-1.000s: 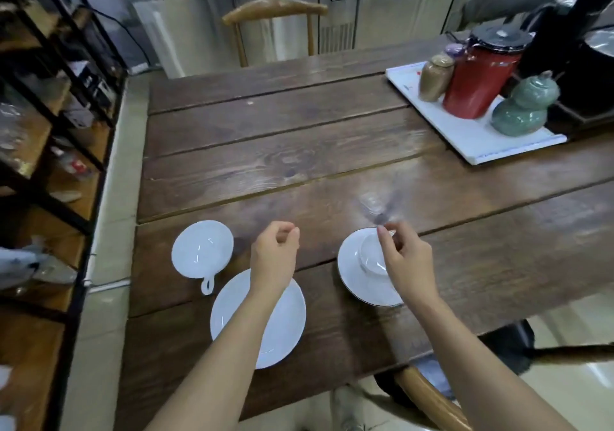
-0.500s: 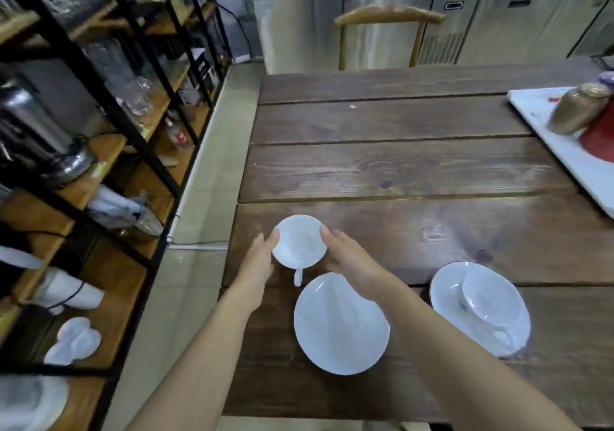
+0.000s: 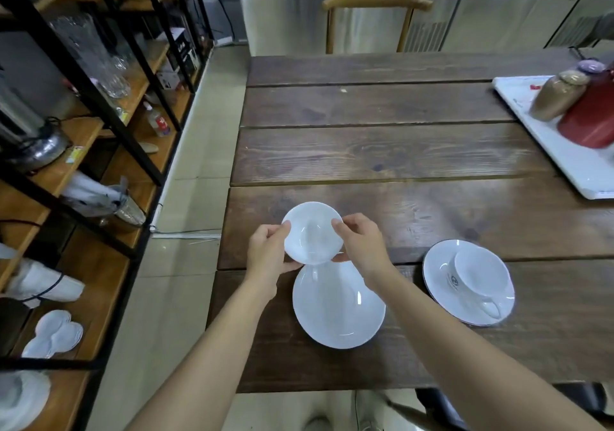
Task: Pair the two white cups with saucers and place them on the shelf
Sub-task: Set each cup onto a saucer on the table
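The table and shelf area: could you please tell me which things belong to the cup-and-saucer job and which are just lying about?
Part of the job:
- cup held between left hand and right hand
- bare saucer
- second cup already on its saucer
- shelf

Just lying about:
- white tray
- red jug
- brown jar
- chair

Arms: two, bare from the near edge of the view to the wrists — no sleeves show.
Left hand (image 3: 267, 253): no glove, ring or watch visible.
Right hand (image 3: 362, 247): likewise uncovered — wrist plain, nails short.
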Available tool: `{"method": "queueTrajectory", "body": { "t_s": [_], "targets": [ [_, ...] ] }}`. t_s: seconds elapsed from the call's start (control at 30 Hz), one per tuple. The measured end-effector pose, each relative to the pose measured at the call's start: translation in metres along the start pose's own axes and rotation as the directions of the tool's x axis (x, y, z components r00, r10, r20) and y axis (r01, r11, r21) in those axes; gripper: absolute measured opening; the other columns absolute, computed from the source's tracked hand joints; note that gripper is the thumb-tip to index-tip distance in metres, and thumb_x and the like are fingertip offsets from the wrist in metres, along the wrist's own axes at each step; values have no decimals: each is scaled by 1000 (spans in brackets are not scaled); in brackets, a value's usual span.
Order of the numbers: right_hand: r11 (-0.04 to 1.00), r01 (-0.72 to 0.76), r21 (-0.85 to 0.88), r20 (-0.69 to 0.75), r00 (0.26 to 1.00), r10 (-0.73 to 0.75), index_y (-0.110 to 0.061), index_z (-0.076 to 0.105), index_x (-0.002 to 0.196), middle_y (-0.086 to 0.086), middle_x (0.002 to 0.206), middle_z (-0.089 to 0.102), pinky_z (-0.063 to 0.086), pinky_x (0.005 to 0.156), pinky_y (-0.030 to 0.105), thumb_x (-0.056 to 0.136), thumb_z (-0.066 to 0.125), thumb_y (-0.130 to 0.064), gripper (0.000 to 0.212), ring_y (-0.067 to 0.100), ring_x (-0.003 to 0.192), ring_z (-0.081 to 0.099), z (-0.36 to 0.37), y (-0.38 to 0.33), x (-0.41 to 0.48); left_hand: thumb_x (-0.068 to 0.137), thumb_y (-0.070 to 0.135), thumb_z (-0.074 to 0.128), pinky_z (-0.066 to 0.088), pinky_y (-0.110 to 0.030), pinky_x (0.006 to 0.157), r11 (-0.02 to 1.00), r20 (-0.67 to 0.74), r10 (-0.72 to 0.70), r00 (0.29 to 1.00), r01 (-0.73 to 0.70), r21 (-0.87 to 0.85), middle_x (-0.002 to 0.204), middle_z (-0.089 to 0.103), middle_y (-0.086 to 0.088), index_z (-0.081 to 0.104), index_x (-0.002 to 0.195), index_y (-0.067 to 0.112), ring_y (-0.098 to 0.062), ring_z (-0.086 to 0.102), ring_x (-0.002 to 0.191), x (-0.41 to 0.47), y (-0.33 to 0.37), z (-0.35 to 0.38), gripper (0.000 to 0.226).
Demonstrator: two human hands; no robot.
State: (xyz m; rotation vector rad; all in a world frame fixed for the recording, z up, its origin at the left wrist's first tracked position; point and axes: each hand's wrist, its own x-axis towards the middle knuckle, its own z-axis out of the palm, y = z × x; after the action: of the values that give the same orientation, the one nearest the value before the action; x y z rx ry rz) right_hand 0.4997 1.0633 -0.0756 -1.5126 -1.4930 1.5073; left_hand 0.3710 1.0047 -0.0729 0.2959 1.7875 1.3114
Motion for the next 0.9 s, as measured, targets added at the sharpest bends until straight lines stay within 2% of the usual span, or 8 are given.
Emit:
{"method": "queueTrajectory", "body": {
  "t_s": [0.13, 0.4, 0.53, 0.63, 0.73, 0.9],
  "targets": [
    [997, 26, -76, -60, 998, -31, -7, 57, 102, 2, 89, 59, 61, 72, 43, 94, 50, -27, 22, 18, 86, 60, -8, 15, -18, 92, 28, 56, 57, -33, 52, 993, 16, -26, 1000, 24, 120, 99, 54, -4, 55, 102, 6, -24, 57, 94, -16, -12, 4, 23],
    [997, -42, -64, -126, 991, 34, -16, 51, 76, 0, 77, 56, 61, 63, 42, 94, 50, -25, 20, 17, 75, 57, -19, 47, -37, 91, 25, 56, 57, -34, 53, 977, 101, -93, 991, 71, 199, 91, 48, 2, 51, 99, 7, -22, 52, 93, -39, -31, 10, 20],
    [995, -66, -79, -149, 987, 53, -11, 54, 82, 5, 84, 59, 61, 60, 42, 93, 50, -26, 20, 20, 77, 60, -20, 55, -40, 92, 24, 56, 57, -31, 56, 972, 120, -106, 987, 77, 221, 92, 48, 3, 49, 105, 11, -24, 53, 98, -45, -37, 10, 19],
    [992, -88, -91, -154, 985, 73, -9, 54, 86, 5, 84, 58, 61, 59, 40, 93, 50, -27, 20, 20, 76, 60, -21, 59, -41, 91, 23, 56, 58, -32, 61, 967, 139, -114, 984, 77, 244, 102, 49, -1, 48, 112, 13, -25, 53, 103, -49, -40, 10, 24],
    [988, -95, -120, -158, 985, 75, -8, 56, 90, 6, 89, 59, 59, 53, 33, 94, 49, -27, 20, 16, 75, 59, -22, 61, -42, 91, 22, 57, 59, -36, 69, 961, 131, -120, 984, 82, 264, 107, 48, -2, 48, 116, 14, -25, 53, 105, -50, -42, 9, 27],
    [978, -90, -189, -130, 989, 66, -12, 54, 95, 2, 94, 58, 51, 45, 23, 94, 48, -30, 20, 20, 88, 57, -21, 60, -41, 91, 24, 55, 55, -30, 63, 955, 122, -94, 988, 55, 292, 93, 51, 3, 52, 102, 13, -21, 53, 96, -45, -45, 5, 16]
  ]
}}
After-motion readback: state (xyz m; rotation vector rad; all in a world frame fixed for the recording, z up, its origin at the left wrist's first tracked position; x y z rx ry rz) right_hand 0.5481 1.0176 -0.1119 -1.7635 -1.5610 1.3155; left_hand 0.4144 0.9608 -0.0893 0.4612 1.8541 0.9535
